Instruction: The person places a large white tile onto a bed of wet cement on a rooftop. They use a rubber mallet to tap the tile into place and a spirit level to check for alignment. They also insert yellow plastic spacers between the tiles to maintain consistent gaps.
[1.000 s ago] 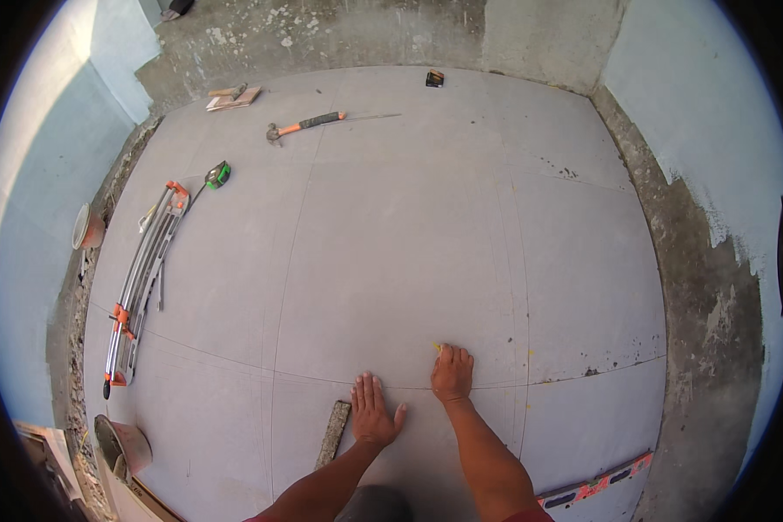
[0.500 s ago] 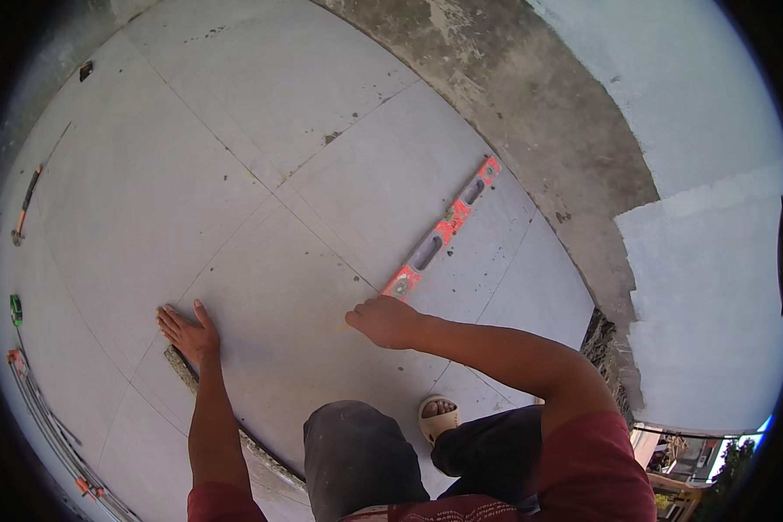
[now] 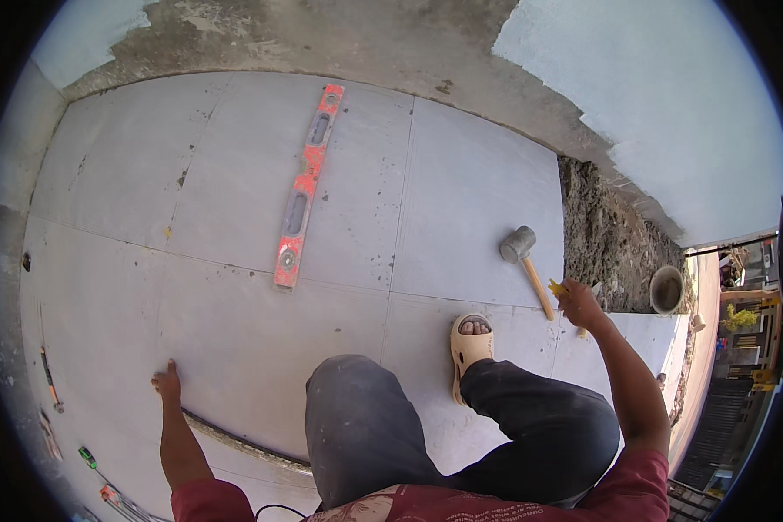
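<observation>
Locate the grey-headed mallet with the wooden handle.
In the head view, the mallet lies right of centre on grey floor tiles, just left of the right grip.

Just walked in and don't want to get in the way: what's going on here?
A person crouches on a grey tiled floor, right hand holding a small yellow piece near a mallet that lies on the floor. The left hand is low at the floor, well apart. A red level lies ahead, untouched.

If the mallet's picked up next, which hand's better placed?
Right hand, likely: it's close beside the mallet, though pinching a small yellow piece. The left hand is much farther away.
</observation>
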A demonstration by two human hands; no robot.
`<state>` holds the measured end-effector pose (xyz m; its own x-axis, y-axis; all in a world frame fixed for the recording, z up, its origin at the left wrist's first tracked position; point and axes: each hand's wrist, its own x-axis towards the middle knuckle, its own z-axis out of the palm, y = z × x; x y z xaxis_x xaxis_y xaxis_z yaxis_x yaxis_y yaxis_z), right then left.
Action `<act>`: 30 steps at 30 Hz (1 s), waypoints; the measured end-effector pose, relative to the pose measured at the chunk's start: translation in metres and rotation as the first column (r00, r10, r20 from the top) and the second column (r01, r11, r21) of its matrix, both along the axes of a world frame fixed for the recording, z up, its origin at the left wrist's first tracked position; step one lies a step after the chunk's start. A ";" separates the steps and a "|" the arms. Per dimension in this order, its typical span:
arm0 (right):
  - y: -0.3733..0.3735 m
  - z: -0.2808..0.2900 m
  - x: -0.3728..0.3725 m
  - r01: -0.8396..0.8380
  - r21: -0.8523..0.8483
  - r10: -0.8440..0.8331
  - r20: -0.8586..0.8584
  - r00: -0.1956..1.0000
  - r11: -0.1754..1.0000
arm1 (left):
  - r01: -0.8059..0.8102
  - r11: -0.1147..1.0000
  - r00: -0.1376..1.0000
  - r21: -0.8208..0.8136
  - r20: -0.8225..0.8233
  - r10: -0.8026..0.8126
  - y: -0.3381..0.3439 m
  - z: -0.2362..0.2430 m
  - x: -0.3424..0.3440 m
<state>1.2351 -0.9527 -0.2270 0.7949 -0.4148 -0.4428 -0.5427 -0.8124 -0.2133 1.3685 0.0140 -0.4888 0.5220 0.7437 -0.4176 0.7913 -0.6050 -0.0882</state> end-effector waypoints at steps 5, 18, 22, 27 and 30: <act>0.019 -0.065 0.066 -0.033 0.238 0.006 0.113 0.994 0.971 | 0.422 0.904 0.891 -0.073 0.221 -0.398 -0.125 0.079 0.057; 0.026 -0.190 0.114 -0.026 0.390 -0.130 0.367 0.921 0.920 | 0.838 0.052 0.343 -0.543 0.452 -0.823 -0.584 0.239 0.012; 0.010 -0.196 0.110 -0.212 0.151 0.131 0.425 0.896 0.965 | 0.733 -0.101 0.127 -0.673 0.280 -0.952 -0.623 0.182 -0.035; 0.000 -0.168 0.094 -0.159 0.175 0.080 0.388 0.918 0.972 | 0.629 -0.031 0.061 -0.777 0.090 -0.994 -0.621 0.165 -0.026; -0.008 -0.160 0.075 0.025 0.403 -0.117 0.206 0.971 0.915 | 0.635 -0.010 0.137 -0.772 0.126 -0.982 -0.620 0.158 -0.025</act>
